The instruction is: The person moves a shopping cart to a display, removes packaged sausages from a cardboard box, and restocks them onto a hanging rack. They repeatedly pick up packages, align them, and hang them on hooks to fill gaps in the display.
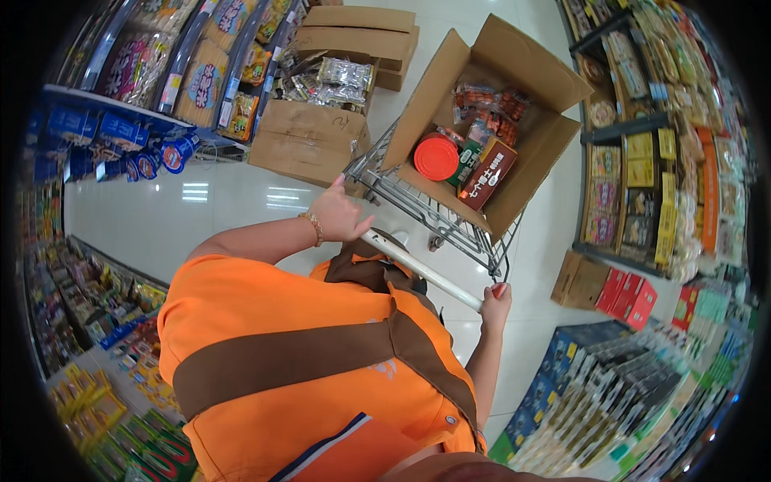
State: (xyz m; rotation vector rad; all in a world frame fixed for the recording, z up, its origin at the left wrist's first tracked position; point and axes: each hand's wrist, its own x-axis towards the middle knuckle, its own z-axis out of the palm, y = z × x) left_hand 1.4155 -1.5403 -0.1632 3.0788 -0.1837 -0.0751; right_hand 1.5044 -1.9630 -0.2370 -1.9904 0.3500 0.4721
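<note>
My left hand [336, 212], with a beaded bracelet at the wrist, rests at the left end of the pale handle [427, 272] of a wire shopping cart [421, 208]; its thumb is spread and its grip is unclear. My right hand [496, 303] is closed around the handle's right end. An open cardboard box [518, 66] sits tilted in the cart. Inside it lie a red-lidded round container [436, 156], a dark red carton [489, 176], a green package [465, 164] and several clear packs of reddish snacks [476, 96].
Cardboard boxes [307, 135], one holding silvery packets [344, 73], stand ahead left beside snack shelves [120, 108]. Packed shelves [623, 132] line the right, with a brown box [575, 279] and red cartons [626, 296] on the floor. A stacked goods display [578, 385] stands at lower right.
</note>
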